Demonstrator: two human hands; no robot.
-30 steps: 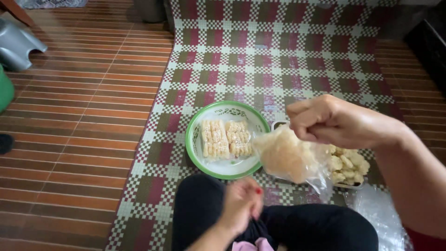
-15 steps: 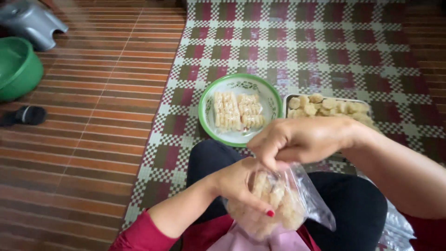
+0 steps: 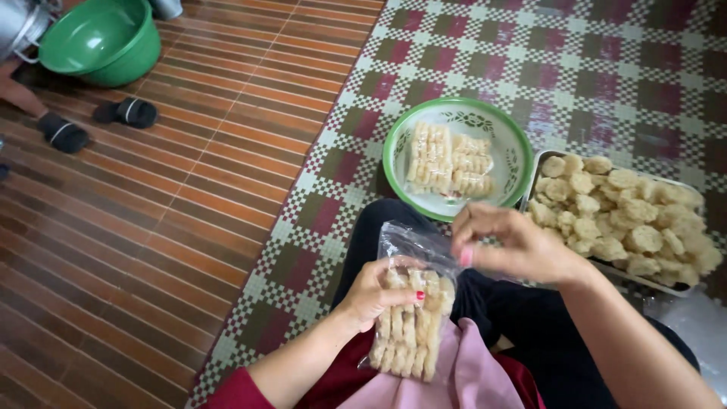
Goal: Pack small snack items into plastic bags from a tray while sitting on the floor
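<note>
My left hand [image 3: 377, 293] grips a clear plastic bag [image 3: 410, 318] packed with pale fried crackers, held over my lap. My right hand [image 3: 515, 244] pinches the bag's open top edge between thumb and fingers. Just beyond, a green-rimmed white plate [image 3: 510, 143] carries two filled cracker packs [image 3: 448, 160]. To its right sits a metal tray [image 3: 535, 161] heaped with loose round crackers [image 3: 627, 217].
I sit on a checked red, green and white mat [image 3: 591, 60] beside a brown tiled floor [image 3: 151, 227]. A green basin [image 3: 98, 38], a metal pot [image 3: 19, 26] and dark sandals [image 3: 125, 111] lie at the far left. Crumpled plastic [image 3: 693, 326] lies at right.
My right hand brought the bag from over the tray back to my lap. My left hand took hold of it, and the crackers now stand in neat rows inside.
</note>
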